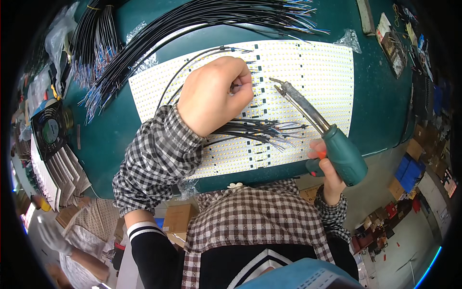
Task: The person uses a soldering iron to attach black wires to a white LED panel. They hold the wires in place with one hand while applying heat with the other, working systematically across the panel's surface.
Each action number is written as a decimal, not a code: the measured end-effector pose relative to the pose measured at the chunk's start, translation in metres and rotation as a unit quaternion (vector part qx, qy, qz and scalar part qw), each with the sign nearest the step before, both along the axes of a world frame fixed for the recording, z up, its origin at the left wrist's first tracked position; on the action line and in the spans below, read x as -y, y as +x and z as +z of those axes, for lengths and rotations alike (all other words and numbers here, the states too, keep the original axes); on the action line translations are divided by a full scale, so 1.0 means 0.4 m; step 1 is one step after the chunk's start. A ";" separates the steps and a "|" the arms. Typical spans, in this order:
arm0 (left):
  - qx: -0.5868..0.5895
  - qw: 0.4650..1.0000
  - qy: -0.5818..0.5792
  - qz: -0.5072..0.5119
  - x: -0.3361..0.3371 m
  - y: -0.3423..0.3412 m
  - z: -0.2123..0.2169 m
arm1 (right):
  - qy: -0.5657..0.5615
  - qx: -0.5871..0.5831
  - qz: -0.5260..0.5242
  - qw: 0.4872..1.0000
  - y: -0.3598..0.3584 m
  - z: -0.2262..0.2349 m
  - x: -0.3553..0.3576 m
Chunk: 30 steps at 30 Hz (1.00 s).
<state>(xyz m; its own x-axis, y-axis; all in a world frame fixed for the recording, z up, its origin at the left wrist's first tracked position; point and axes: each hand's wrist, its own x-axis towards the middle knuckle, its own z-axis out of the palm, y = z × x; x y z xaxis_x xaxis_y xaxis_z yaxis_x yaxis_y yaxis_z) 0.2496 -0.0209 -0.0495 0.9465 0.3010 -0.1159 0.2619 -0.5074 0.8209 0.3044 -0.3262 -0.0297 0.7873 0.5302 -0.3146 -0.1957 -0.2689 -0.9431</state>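
Both hands are clamped apart, the left hand (216, 94) fisted on a black wire (192, 60) over the white LED panel (308, 72), the right hand (327, 166) gripping a green-handled soldering iron (313, 118), with loose wires (260, 131) between them seemingly unsoldered.

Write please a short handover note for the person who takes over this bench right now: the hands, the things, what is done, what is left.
Left hand: closed in a fist on thin black wires, resting on the LED strip panel.
Right hand: holds the green-handled soldering iron, tip raised just above the panel near the left hand.
More black wire bundles lie at the far edge of the green table.
Done: cannot tell which joints are soldered.
Left: the loose wire ends by the left hand look unattached.
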 end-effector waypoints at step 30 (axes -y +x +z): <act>-0.004 0.999 0.033 -0.031 -0.010 0.004 0.004 | -0.052 0.061 0.055 0.995 0.006 -0.025 0.014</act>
<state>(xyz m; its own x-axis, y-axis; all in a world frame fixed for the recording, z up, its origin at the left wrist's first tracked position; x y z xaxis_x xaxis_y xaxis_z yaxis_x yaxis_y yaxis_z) 0.2511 -0.0171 -0.0477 0.9629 0.2488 -0.1044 0.2338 -0.5764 0.7830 0.3066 -0.3319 -0.0396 0.7615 0.5853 -0.2785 -0.0457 -0.3801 -0.9238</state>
